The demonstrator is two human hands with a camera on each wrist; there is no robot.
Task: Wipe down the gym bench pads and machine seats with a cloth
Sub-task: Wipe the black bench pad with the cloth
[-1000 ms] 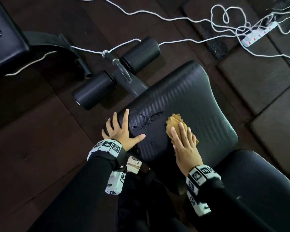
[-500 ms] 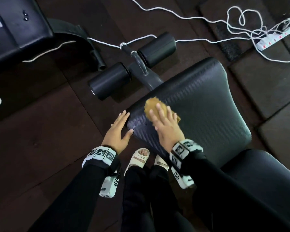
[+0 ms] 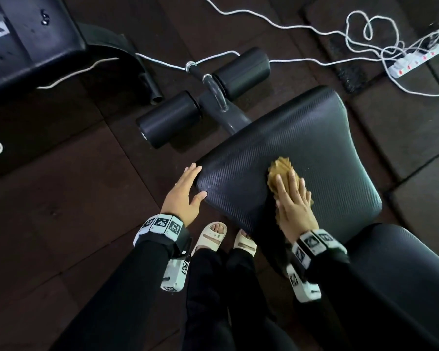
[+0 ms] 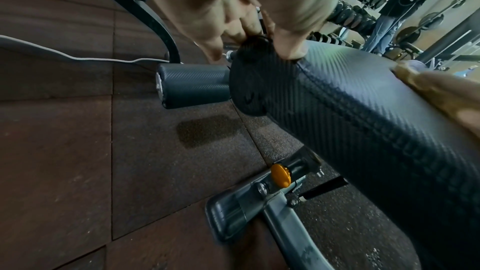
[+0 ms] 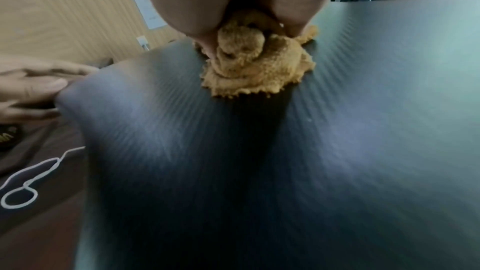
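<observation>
The black textured seat pad (image 3: 314, 138) of a gym bench lies in front of me. A crumpled tan cloth (image 3: 280, 167) sits on its near middle. My right hand (image 3: 292, 196) lies flat on the cloth with straight fingers and presses it onto the pad. In the right wrist view the cloth (image 5: 257, 65) bunches under my palm on the pad (image 5: 259, 161). My left hand (image 3: 185, 191) rests against the pad's left corner, fingers straight along the side, thumb on top. The left wrist view shows that thumb (image 4: 288, 46) on the pad's corner (image 4: 363, 122).
Two black foam rollers (image 3: 167, 120) stick out beyond the seat. White cables (image 3: 264, 19) and a power strip (image 3: 416, 60) lie on the dark floor tiles. Another bench (image 3: 23, 34) stands at the far left, the backrest pad (image 3: 403, 274) at lower right. My sandalled feet (image 3: 211, 235) stand beside the seat.
My right hand has slid the cloth from the pad's left corner rightward toward its middle. The dusty patch seen earlier no longer shows. My left hand stays at the left corner.
</observation>
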